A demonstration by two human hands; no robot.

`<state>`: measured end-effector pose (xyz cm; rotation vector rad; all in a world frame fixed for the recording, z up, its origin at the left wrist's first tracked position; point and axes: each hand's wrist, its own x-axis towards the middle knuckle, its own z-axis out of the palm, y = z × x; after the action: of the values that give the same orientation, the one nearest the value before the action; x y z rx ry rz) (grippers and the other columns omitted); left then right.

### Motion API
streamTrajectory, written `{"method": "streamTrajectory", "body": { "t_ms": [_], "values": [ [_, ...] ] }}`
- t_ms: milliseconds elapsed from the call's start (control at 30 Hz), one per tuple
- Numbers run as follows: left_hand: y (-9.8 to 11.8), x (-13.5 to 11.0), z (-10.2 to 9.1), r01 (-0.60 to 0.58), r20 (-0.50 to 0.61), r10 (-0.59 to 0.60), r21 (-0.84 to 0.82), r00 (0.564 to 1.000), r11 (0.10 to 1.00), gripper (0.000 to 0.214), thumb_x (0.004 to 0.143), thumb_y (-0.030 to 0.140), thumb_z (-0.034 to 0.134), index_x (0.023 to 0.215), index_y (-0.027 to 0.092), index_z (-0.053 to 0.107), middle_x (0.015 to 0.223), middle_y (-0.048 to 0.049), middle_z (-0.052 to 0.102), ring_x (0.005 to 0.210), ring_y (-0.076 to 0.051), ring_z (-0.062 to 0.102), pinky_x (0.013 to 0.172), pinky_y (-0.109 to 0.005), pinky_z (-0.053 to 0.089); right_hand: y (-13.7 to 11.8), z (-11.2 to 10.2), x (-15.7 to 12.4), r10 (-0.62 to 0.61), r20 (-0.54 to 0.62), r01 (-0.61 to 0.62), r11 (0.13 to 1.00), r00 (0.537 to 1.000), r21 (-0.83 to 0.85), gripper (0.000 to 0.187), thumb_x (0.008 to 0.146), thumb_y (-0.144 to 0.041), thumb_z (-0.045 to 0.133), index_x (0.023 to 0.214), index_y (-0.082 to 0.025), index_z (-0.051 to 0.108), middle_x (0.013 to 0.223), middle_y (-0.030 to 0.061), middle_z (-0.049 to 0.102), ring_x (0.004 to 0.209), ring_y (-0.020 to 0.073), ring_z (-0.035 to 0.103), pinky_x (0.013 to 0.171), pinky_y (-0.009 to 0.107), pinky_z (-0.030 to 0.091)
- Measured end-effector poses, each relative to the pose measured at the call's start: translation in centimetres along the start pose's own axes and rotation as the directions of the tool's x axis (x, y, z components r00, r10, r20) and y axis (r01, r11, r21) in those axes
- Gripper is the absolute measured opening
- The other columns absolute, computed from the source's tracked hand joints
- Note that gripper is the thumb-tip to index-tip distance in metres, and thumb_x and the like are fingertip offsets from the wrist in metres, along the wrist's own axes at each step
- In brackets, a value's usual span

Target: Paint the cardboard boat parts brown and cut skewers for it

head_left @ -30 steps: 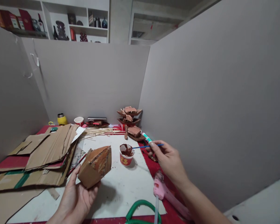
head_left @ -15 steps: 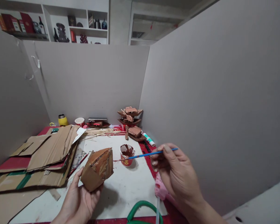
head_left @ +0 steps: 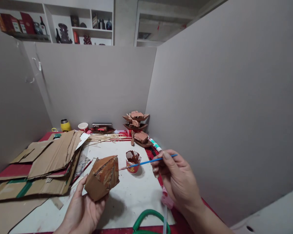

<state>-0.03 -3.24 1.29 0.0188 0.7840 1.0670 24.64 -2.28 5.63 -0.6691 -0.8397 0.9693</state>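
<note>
My left hand (head_left: 81,208) grips a folded, pointed cardboard piece (head_left: 102,177) from below, holding it above the white work sheet (head_left: 127,198). Brown paint streaks part of the cardboard. My right hand (head_left: 175,178) pinches a thin blue paintbrush (head_left: 148,161), whose tip reaches the right edge of the cardboard piece. A red paper cup (head_left: 133,161) with brown paint stands just behind the brush.
Flat cardboard sheets (head_left: 46,159) are stacked at left. Bamboo skewers (head_left: 104,138) and stacked brown painted pieces (head_left: 136,125) lie at the back. A pink glue gun (head_left: 167,200) and a green hose (head_left: 148,219) are near the front. Grey partition walls enclose the table.
My right hand lifted the brush out of the paint cup and carried its tip left to the edge of the cardboard piece. The left hand kept hold of the cardboard.
</note>
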Motion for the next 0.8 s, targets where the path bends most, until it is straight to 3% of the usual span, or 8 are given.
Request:
{"method": "streamTrajectory", "body": {
  "t_ms": [367,600,800],
  "values": [
    [0.0,0.1,0.1,0.004,-0.008,-0.004,-0.011,1.0,1.0,0.055,0.103,0.039,0.041,0.144,0.004,0.045,0.078,-0.0198,0.079,0.057,-0.028,0.076,0.049,-0.032,0.062,1.9,-1.0,-1.1,0.097,0.141,-0.096,0.995,0.985,-0.014,0.029,0.08,-0.042,0.085,0.073,-0.017,0.071,0.06,0.0037,0.075,0.048,0.0118,0.067,0.043,0.016,0.052],
    [-0.1,0.0,0.3,0.002,-0.028,-0.002,0.006,1.0,1.0,0.054,0.103,0.04,0.039,0.144,0.005,0.045,0.077,-0.0199,0.079,0.054,-0.027,0.075,0.047,-0.031,0.061,0.3,-0.5,-0.6,-0.018,0.033,0.015,0.996,0.999,0.083,0.026,0.073,-0.044,0.089,0.076,-0.023,0.074,0.061,-0.0017,0.075,0.046,0.0094,0.066,0.043,0.015,0.052],
    [-0.2,0.2,0.1,0.024,-0.018,-0.024,0.014,1.0,1.0,0.055,0.103,0.04,0.038,0.142,0.003,0.047,0.077,-0.021,0.078,0.055,-0.027,0.076,0.048,-0.031,0.061,0.5,-0.1,-0.4,-0.028,0.014,0.027,0.995,1.0,0.096,0.026,0.072,-0.044,0.089,0.076,-0.023,0.075,0.058,-0.0009,0.073,0.043,0.0098,0.062,0.041,0.015,0.051]
  ]
}}
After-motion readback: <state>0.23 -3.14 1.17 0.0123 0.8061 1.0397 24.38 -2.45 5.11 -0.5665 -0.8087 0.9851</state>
